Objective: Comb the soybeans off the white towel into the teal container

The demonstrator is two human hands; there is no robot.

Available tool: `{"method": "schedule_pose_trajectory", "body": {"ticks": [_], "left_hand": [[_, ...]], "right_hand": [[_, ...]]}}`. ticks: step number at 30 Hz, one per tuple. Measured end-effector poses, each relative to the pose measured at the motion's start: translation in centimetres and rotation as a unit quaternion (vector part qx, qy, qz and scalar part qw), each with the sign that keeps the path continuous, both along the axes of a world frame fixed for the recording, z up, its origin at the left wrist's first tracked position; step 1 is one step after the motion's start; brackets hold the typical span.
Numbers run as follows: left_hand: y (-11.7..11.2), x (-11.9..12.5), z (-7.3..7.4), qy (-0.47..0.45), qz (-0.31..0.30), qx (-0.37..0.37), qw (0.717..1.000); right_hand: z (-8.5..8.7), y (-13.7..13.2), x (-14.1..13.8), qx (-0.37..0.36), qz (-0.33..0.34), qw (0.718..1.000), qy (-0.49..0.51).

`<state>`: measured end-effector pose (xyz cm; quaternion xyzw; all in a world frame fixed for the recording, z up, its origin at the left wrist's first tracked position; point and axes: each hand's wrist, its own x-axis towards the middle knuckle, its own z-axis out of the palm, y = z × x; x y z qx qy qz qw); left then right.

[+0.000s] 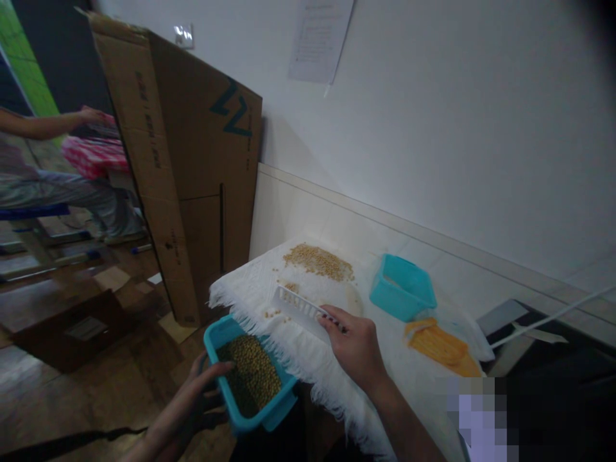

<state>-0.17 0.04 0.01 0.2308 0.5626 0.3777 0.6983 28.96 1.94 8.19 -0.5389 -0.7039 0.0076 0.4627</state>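
Observation:
My left hand (195, 398) grips the near left side of a turquoise plastic bin (283, 393), thumb over its rim and fingers outside. Soybean-like beans (255, 369) lie in this bin, which is just below the table's fringed edge. My right hand (353, 343) is closed on the right end of a white slotted plastic piece (298, 308), standing on edge on the white cloth (250, 282). A few loose beans lie by its left end, on both sides. Farther back, a larger heap of beans (317, 262) is spread on the cloth.
A second turquoise bin (404, 289) stands on the table's right, beside a folded orange cloth (440, 346). A tall cardboard box (206, 160) leans at the left against the wall. Another person's arm (48, 125) shows at far left, above a low open carton (72, 327).

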Motion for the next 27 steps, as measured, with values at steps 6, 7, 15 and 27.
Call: {"method": "schedule_pose_trajectory", "body": {"ticks": [6,7,15,27], "left_hand": [[-0.1,-0.1,0.3,0.004,-0.004,0.003,1.0],[-0.1,0.0,0.4,0.005,-0.004,0.003,1.0],[-0.1,-0.2,0.5,-0.002,-0.006,0.009,1.0],[0.0,-0.3,0.6,-0.005,0.004,0.003,1.0]], "right_hand": [[0.1,-0.1,-0.4,-0.012,0.003,1.0,0.006],[0.0,-0.1,-0.4,-0.013,0.002,1.0,0.009],[0.0,-0.3,-0.6,-0.031,-0.012,0.999,-0.009],[-0.1,-0.8,-1.8,-0.04,-0.043,0.998,0.002]]}}
